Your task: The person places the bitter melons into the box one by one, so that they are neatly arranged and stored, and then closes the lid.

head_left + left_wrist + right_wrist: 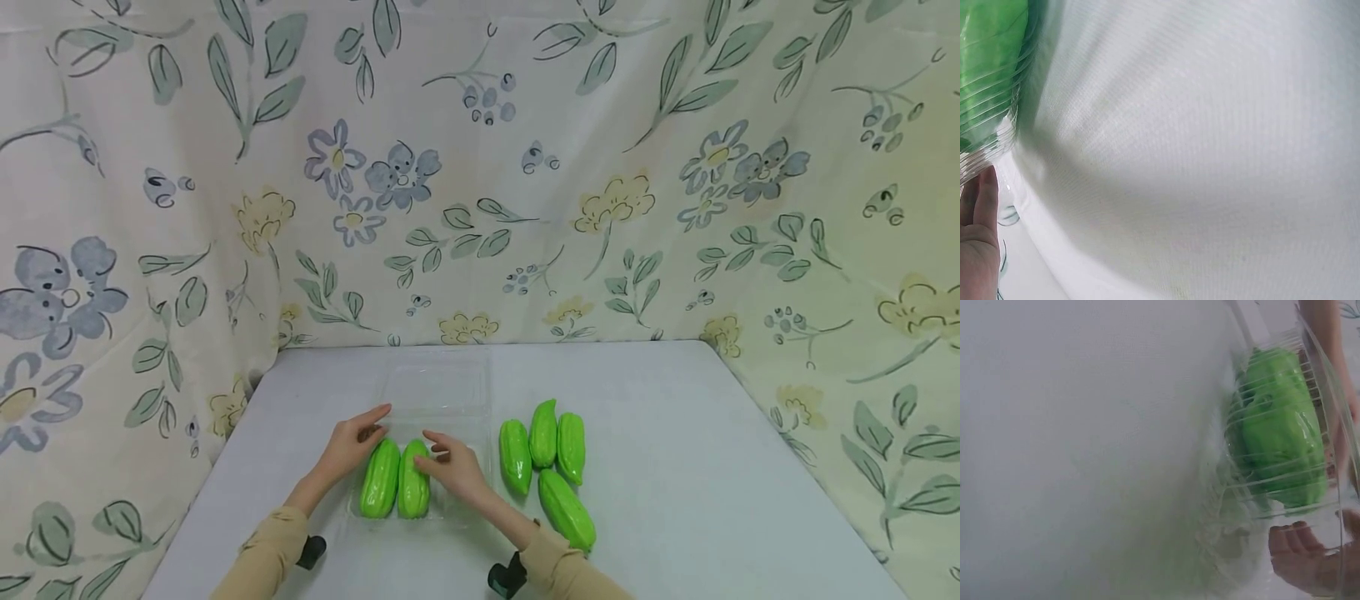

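Two glossy bright-green ridged gourds, the left one (380, 479) and the right one (413, 483), lie side by side in a clear plastic clamshell box (452, 510). The box's lid (437, 385) is folded back behind it. My left hand (356, 440) is at the far left of the box, fingers stretched forward near the left gourd's top end. In the left wrist view its fingertips are right at the ribbed plastic wall. My right hand (456, 471) hovers over the box with fingers loosely bent and apart, its fingertips overlapping the right gourd.
Several more green gourds (557, 433) lie in a group on the white table (675, 467), right of the box. One of them (567, 510) lies nearer, beside my right forearm. A floral cloth (480, 167) hangs behind the table and down both sides.
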Tool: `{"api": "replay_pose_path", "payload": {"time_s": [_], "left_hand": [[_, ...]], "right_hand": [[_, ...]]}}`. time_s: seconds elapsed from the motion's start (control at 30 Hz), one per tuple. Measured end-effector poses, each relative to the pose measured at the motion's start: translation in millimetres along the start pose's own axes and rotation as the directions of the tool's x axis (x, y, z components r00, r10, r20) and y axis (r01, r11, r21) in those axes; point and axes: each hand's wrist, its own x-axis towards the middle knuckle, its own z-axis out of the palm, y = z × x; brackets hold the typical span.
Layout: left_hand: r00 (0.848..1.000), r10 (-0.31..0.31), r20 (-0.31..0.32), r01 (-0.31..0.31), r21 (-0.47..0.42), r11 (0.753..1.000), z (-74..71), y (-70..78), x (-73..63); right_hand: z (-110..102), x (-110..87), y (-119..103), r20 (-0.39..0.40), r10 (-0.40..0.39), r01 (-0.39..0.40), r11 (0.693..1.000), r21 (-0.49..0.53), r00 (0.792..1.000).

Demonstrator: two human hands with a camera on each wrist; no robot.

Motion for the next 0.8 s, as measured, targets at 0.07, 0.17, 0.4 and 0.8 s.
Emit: {"api": "replay_pose_path", "payload": {"time_s": [0.07, 0.17, 0.4, 0.8], "left_hand": [[1.000, 0.012, -0.006, -0.012, 0.001, 1.000, 0.3, -0.4, 0.2], [1.000, 0.004, -0.009, -0.004, -0.003, 1.000, 0.8, -0.5, 0.3], [1.000, -0.002, -0.011, 0.002, 0.002, 1.000, 1.5, 0.2, 0.4], [1.000, 0.011, -0.007, -0.011, 0.005, 1.000, 0.3, 0.4, -0.9]], "right_hand": [[-2, -0.1, 0, 0.004, -0.006, 0.006, 1.000, -0.008, 1.000], [-6, -1.1, -1, 0.018, -0.002, 0.002, 1.000, -0.029, 1.000], [-12, -5.6, -4, 0.047, -0.017, 0.020, 0.998, -0.055, 0.999], [-21, -10.3, -11, 0.073, -0.060, 0.064, 0.997, -0.049, 0.995]]}}
